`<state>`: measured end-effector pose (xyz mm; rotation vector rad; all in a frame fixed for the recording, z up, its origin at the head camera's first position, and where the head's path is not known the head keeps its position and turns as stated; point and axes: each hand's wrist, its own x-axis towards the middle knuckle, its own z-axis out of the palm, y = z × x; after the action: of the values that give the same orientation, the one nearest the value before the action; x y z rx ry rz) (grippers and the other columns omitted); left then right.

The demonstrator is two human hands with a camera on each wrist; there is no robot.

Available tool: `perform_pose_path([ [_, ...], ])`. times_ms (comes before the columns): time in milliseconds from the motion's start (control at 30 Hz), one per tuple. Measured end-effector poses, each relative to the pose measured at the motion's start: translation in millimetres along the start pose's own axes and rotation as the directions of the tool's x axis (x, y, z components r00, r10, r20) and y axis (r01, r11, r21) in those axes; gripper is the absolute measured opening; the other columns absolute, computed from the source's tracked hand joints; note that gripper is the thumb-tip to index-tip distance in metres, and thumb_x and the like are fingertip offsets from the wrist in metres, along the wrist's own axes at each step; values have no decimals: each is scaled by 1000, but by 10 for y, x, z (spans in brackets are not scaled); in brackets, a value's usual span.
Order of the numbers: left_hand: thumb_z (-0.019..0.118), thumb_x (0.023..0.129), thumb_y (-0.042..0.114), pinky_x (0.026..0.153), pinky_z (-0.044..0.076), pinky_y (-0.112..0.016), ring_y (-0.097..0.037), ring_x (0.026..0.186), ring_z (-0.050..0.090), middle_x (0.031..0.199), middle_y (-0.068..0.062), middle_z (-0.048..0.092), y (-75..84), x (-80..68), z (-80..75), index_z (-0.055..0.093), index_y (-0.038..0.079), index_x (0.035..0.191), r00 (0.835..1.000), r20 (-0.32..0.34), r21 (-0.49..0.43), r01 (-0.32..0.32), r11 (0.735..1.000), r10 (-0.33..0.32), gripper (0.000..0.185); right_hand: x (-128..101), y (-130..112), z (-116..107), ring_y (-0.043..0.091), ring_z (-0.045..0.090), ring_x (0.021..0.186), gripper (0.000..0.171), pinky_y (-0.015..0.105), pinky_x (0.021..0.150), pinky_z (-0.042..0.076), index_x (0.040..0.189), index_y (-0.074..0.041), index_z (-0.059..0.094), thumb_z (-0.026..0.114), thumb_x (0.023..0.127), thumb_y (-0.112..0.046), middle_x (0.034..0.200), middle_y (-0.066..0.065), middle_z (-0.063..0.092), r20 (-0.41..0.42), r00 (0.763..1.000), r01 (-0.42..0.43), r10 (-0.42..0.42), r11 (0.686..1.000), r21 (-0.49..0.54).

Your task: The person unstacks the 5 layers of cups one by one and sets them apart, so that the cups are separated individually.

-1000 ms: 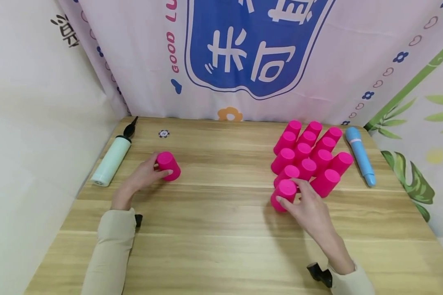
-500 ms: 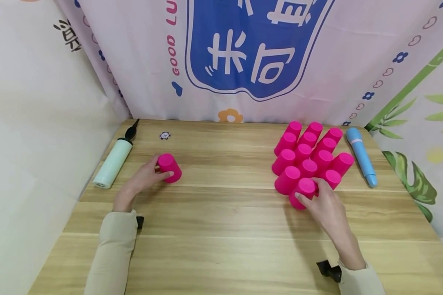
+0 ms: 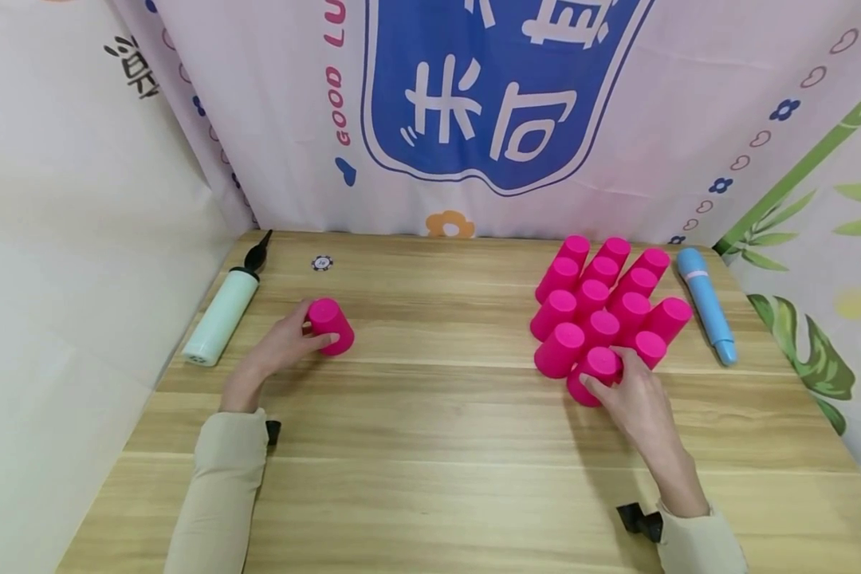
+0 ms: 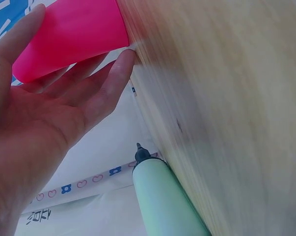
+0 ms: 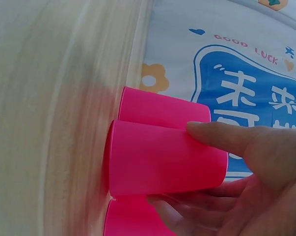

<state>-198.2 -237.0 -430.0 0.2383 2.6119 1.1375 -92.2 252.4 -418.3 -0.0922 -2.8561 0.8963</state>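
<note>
My left hand (image 3: 287, 341) grips a pink cup (image 3: 332, 327) that stands upside down on the left of the table. In the left wrist view the thumb lies along one side of that cup (image 4: 74, 37) and the fingers along the other. On the right, my right hand (image 3: 640, 399) holds another upside-down pink cup (image 3: 594, 376) at the near corner of a cluster of pink cups (image 3: 603, 291). Seen from the right wrist, the thumb presses on this cup (image 5: 162, 160), and neighbouring cups show on both sides of it. Part of the cluster is hidden behind the right hand.
A mint-green hand pump (image 3: 224, 315) with a black nozzle lies at the left edge of the wooden table (image 3: 416, 430). A small poker chip (image 3: 322, 263) sits near the back. To the right of the cups is a blue microphone-shaped object (image 3: 707, 307). Printed cloth (image 3: 287, 119) hangs behind.
The right hand has carried its cup to the right, in front of the cluster, between two near cups. The left hand and its cup have stayed in place.
</note>
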Motion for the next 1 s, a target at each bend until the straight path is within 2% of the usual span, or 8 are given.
perform_pose_path([
  [333,63,94,33,105,37,-56,-46,130,40,142,-28,40,35,22,28,24,-1,145,1000,4,10,-2,1000,2,73,-4,117,19,42,56,93,60,55,79,50,124,11,47,77,81,-18,107,29,59,-28,1000,10,-9,1000,18],
  [533,63,94,31,105,36,-56,-46,130,39,142,-28,38,33,0,6,23,-1,146,1000,1,0,-1,1000,1,73,19,153,51,38,57,87,58,52,75,51,121,10,50,79,80,-18,101,27,61,-61,997,45,-44,999,17],
  [800,62,95,33,103,38,-57,-47,129,40,140,-29,40,-2,0,-8,24,-3,145,1000,-5,35,-1,999,1,72,34,195,80,38,58,89,58,49,74,51,122,8,51,80,80,-20,102,24,61,-66,996,66,-64,997,29],
  [1000,63,94,30,103,39,-56,-45,126,43,135,-29,46,123,90,59,30,-5,139,999,-36,84,-24,996,28,67,39,211,69,36,57,86,57,46,72,50,121,7,52,80,79,-20,101,23,62,-84,994,67,-64,997,31],
])
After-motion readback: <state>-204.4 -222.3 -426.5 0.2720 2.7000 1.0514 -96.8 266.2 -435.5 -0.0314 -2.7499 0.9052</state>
